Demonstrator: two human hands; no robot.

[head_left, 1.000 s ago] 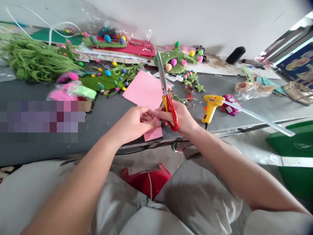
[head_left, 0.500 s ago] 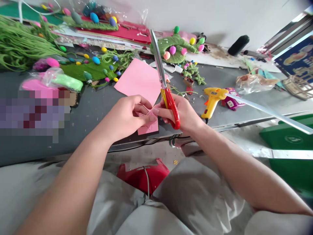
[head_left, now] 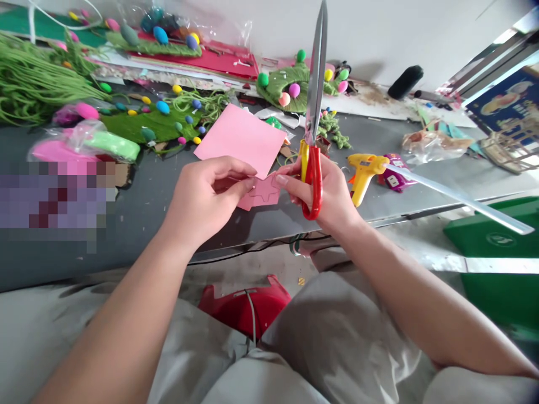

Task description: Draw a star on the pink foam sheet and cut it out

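My left hand (head_left: 214, 196) pinches the left side of a small pink paper piece (head_left: 266, 192) that carries a drawn outline. At its right edge the thumb and fingertips of my right hand (head_left: 324, 188) hold the same piece. Scissors (head_left: 314, 120) with red and yellow handles hang in my right hand too, blades together and pointing up, away from the paper. Just behind my hands a larger pink sheet (head_left: 240, 137) lies on the grey table (head_left: 168, 185).
A yellow glue gun (head_left: 364, 171) with a long clear glue stick (head_left: 458, 196) lies at the right. Green yarn (head_left: 37, 78) and a green leaf-shaped piece with coloured balls (head_left: 155, 120) sit at the left. A green bin (head_left: 501, 235) stands beyond the table's right front edge.
The paper piece has been spread between my hands, so its drawn outline shows more. My right hand moved right, and the scissors swung from leaning left to nearly upright.
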